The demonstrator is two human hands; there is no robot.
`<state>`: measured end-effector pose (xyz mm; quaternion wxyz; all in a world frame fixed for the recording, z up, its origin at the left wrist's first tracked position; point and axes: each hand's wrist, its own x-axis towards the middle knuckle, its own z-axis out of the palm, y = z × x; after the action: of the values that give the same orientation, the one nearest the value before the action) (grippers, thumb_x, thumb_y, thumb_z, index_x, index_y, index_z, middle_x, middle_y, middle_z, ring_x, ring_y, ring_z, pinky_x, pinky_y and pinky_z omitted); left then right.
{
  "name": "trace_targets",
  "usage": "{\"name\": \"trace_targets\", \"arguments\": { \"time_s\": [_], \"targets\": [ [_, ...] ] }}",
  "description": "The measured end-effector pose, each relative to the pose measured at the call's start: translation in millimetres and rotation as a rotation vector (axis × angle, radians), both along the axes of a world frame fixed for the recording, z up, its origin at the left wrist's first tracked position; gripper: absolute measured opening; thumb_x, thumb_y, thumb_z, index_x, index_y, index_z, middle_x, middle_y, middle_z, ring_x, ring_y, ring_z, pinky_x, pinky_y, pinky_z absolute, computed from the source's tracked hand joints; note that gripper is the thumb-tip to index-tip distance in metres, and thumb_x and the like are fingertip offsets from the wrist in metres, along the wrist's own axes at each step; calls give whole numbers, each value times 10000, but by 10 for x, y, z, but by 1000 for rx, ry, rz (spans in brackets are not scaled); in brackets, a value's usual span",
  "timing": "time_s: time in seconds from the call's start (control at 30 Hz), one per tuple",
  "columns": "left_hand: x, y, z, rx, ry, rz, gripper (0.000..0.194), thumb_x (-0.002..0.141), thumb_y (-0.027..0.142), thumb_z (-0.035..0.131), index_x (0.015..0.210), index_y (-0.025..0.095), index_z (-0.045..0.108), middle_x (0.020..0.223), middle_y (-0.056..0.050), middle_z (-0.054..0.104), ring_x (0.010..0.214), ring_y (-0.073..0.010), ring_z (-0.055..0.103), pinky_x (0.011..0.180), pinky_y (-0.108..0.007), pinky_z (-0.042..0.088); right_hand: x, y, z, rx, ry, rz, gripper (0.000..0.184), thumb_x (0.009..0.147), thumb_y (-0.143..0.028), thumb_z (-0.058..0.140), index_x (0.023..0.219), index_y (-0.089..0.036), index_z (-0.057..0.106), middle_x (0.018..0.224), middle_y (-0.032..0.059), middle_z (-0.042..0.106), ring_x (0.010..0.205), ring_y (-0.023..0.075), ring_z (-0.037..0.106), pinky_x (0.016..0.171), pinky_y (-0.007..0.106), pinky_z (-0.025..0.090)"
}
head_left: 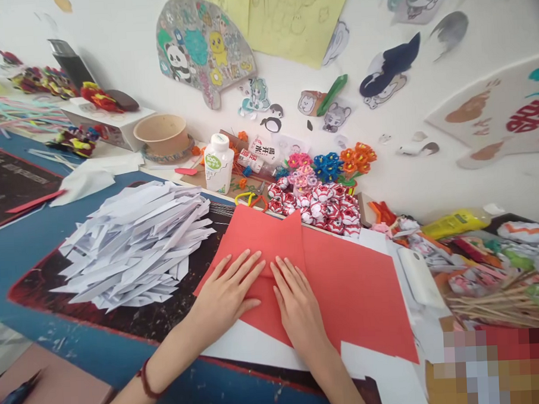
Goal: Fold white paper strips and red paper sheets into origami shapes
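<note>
Red paper (358, 287) lies spread over the right half of the dark mat, with white sheets (258, 343) showing from beneath it. A folded piece of red paper (262, 229) rests on its left part, one pointed corner sticking up at the back. My left hand (231, 290) lies flat on this folded paper, fingers spread and pointing away. Beside it my right hand (298, 302) presses on the paper too, its fingers stretched out and close together. Neither hand grips anything. Left of my hands sits a big heap of folded white paper strips (137, 243).
A white bottle (218, 162) and a tan bowl (162, 135) stand at the back. Red-and-white paper flowers (326, 208) and colourful pipe-cleaner flowers (328, 166) crowd the wall side. Cluttered supplies (499, 263) fill the right. A pink notebook (54, 390) lies front left.
</note>
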<state>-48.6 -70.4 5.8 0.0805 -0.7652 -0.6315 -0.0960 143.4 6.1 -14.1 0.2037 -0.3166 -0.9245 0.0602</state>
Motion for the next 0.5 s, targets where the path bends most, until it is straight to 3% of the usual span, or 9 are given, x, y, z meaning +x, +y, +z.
{"name": "trace_targets", "arguments": {
  "time_s": [0.23,0.5],
  "targets": [
    [110,-150,-13,60,-27,58,599,991,480,412,1513,198,336,1565,-33,337,1461,-201,282,1226,-408,150,-6,12,-53,-9,-29,-25,543,1024,-192,343,1552,-214,220,1525,82,399,1405,255,390,1108,475,433],
    [140,-195,-104,7,-75,78,586,1000,461,395,1514,185,337,1541,-60,385,1422,-218,364,1195,-395,237,-18,-1,9,-1,-30,19,591,1018,-176,345,1563,-234,125,1552,60,348,1442,251,315,1136,491,395]
  ]
}}
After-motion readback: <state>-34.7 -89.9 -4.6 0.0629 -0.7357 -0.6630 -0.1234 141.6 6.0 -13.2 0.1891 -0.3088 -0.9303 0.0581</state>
